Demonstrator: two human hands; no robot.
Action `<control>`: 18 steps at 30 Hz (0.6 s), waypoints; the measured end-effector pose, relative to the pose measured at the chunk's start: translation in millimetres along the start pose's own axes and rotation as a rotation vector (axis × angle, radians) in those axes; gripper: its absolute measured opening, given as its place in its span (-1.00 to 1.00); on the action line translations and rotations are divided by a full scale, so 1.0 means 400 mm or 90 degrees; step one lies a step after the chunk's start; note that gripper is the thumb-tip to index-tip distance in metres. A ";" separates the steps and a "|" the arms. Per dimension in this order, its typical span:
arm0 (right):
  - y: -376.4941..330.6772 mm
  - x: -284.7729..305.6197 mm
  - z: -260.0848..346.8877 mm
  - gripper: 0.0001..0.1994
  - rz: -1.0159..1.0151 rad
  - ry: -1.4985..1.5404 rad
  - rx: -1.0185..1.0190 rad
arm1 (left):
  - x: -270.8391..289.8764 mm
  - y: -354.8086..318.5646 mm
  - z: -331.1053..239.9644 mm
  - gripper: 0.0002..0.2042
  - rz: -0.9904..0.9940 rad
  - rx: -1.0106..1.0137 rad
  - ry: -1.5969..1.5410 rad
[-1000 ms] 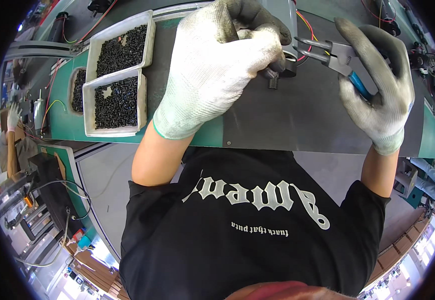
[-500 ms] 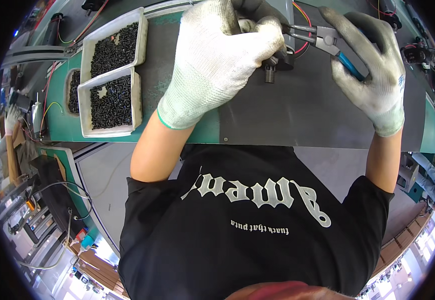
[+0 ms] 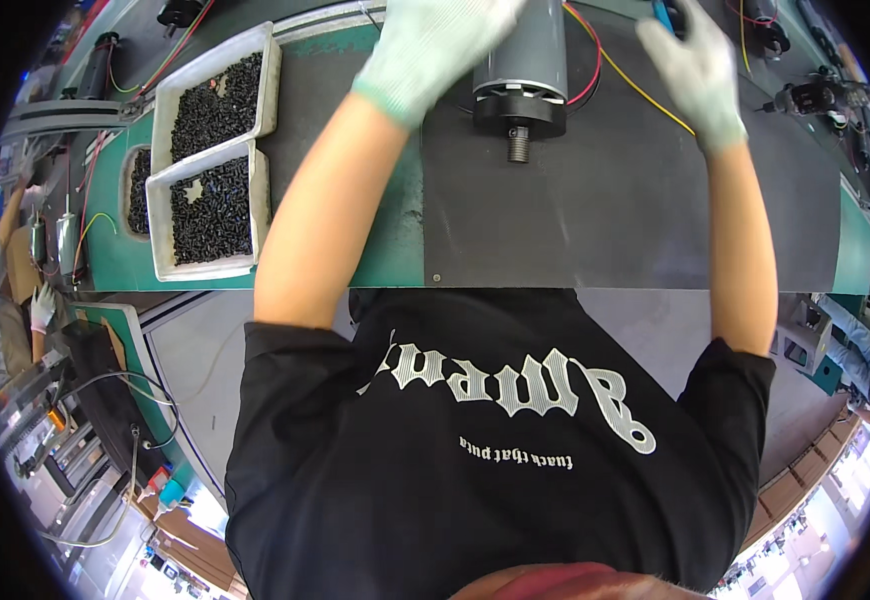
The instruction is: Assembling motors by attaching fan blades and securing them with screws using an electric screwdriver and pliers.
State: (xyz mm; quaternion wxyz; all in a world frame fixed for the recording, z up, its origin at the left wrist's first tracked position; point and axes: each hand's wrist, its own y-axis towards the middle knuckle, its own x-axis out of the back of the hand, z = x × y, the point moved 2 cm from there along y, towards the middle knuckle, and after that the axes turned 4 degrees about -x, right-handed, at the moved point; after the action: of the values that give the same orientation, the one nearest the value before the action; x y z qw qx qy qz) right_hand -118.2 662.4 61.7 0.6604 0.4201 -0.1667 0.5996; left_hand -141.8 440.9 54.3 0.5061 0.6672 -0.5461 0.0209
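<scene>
A grey cylindrical motor with a black end cap lies on the dark mat, its threaded shaft toward me. My left hand, in a white glove, is just left of the motor's upper part. Its fingers run past the top edge, so whether they touch or hold anything is hidden. At the upper right, my gloved right hand is blurred by motion. The blue handle of the pliers shows in its grip; the jaws are out of the picture.
On the left, two white trays and a smaller container hold small black parts. Red and yellow wires trail right of the motor. More motors stand at the far right. Another person's gloved hand shows at the far left.
Both hands have moved up and away from the motor's shaft end, which now shows uncovered. The pliers have gone with my right hand toward the top edge.
</scene>
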 end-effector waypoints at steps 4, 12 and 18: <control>0.074 -0.084 -0.249 -0.92 0.344 0.667 -0.415 | -0.120 0.038 0.016 -0.51 0.268 -0.120 0.052; 0.043 -0.061 -0.089 -0.82 0.241 0.650 -0.308 | -0.141 0.054 0.042 -0.23 0.317 0.285 -0.121; -0.081 0.185 0.173 -0.52 0.229 0.359 0.082 | 0.170 -0.027 -0.156 -0.30 0.100 0.160 -0.266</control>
State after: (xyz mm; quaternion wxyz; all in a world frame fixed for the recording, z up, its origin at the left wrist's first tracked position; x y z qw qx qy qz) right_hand -51.6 660.7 144.5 0.5366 0.2424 -0.0108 0.8082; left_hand -73.7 435.0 117.2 0.2923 0.6704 -0.6820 -0.0101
